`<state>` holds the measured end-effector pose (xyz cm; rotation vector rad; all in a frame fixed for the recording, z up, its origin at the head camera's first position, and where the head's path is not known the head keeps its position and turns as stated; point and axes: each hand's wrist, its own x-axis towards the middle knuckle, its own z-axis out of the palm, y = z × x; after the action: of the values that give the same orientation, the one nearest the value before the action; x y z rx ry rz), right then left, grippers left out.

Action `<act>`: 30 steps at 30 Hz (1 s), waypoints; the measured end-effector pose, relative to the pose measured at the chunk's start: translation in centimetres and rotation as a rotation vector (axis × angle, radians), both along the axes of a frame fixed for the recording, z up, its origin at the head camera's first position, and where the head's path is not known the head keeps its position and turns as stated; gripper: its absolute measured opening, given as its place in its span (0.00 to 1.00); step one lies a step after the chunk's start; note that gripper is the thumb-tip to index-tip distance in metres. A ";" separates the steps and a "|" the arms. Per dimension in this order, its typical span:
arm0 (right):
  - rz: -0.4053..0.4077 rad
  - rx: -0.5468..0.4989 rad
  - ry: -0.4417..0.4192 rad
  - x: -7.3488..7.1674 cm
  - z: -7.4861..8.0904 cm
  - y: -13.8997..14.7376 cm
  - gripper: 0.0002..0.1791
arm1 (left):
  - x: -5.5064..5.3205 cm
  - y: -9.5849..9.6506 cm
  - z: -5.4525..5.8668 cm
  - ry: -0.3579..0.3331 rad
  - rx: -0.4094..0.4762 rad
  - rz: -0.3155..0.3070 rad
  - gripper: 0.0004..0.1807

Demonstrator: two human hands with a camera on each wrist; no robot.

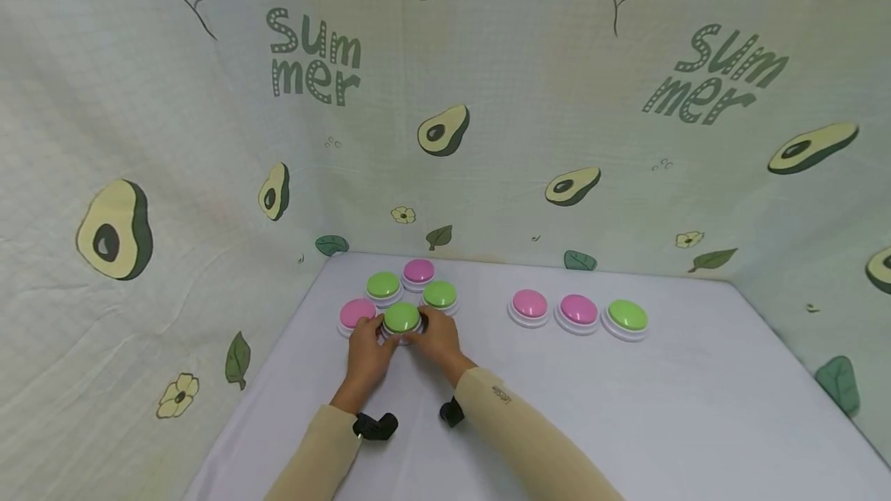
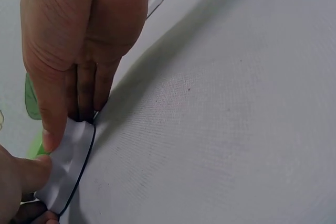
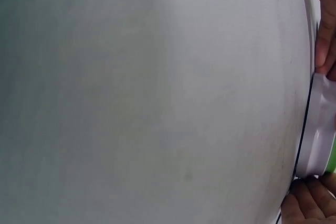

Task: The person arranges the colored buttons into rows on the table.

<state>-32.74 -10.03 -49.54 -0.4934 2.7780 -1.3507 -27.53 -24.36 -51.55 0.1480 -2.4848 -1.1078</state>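
Both hands hold a green push button (image 1: 401, 317) with a glossy dome and a round white base, low over the white table. The left hand (image 1: 367, 352) grips the near left side of the base, thumb at the front. Opposite it, the right hand (image 1: 440, 337) grips the right side with thumb and curled fingers. In the left wrist view the white base (image 2: 68, 169) appears between both hands; the right wrist view catches the base (image 3: 316, 124) at its right edge. A pink button (image 1: 358, 312) sits just beyond the left fingers, partly covered by them.
Behind the hands stand two green buttons, one left (image 1: 383, 284) and one right (image 1: 440, 294), with a pink button (image 1: 418, 270) farther back. To the right are two pink buttons (image 1: 529, 304) (image 1: 578, 309) and a green button (image 1: 627, 315). A printed cloth (image 1: 501, 99) hangs around the table.
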 end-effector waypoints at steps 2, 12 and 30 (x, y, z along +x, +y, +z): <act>-0.015 -0.004 0.013 0.1 -0.1 0.2 0.34 | -0.1 0.3 -0.1 0.007 0.000 -0.001 0.27; -0.086 -0.028 0.035 0.3 -0.5 1.4 0.36 | -0.2 2.1 -0.3 0.088 -0.007 0.006 0.26; -0.142 -0.121 0.033 2.7 0.0 5.4 0.31 | 1.3 5.4 0.2 0.076 0.138 -0.058 0.26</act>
<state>-30.09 -4.60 -49.53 -0.3295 2.8178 -1.5608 -26.23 -18.92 -51.39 0.0718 -2.3592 -1.2858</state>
